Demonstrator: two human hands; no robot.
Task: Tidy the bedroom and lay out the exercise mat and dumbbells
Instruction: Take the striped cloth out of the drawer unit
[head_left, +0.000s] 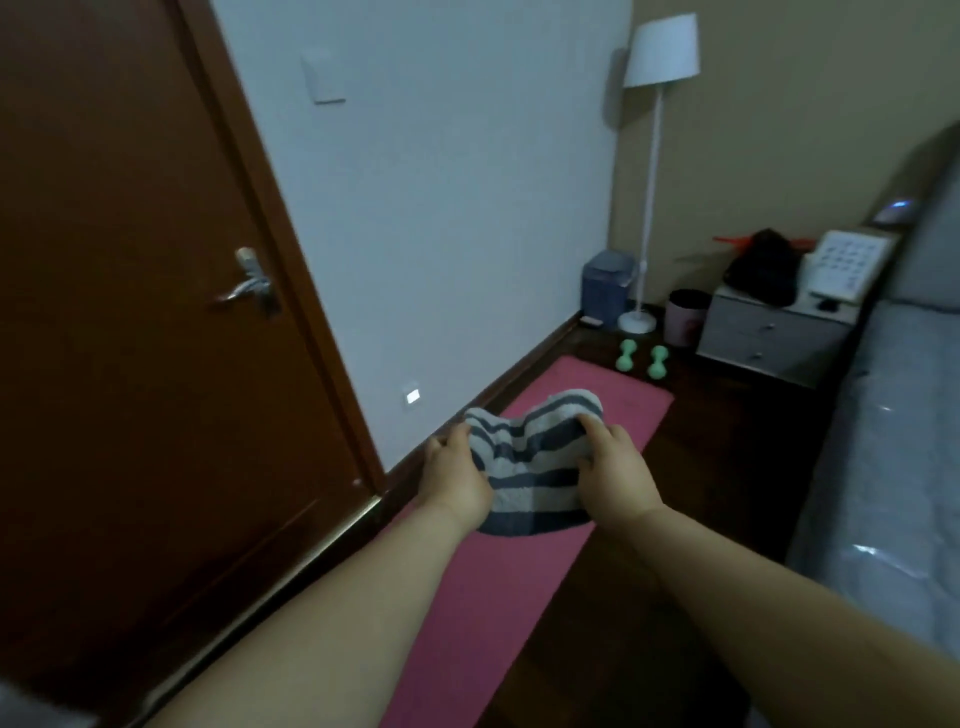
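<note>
Above the pink mat (498, 597), both hands' fingers (592, 423) grip a striped towel (530, 467).

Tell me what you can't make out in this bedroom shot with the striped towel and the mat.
Head view only:
- Near end of the pink mat: cut off by the bottom edge, partly behind the forearms.
- Striped towel: its sides covered by the left hand and right hand.
- Black item on the nightstand: too dark to identify.
- Bed: cut off at right.

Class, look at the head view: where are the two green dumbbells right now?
The green dumbbells lie side by side on the dark floor just past the far end of the pink mat, between the floor lamp's base and the grey nightstand.
</note>
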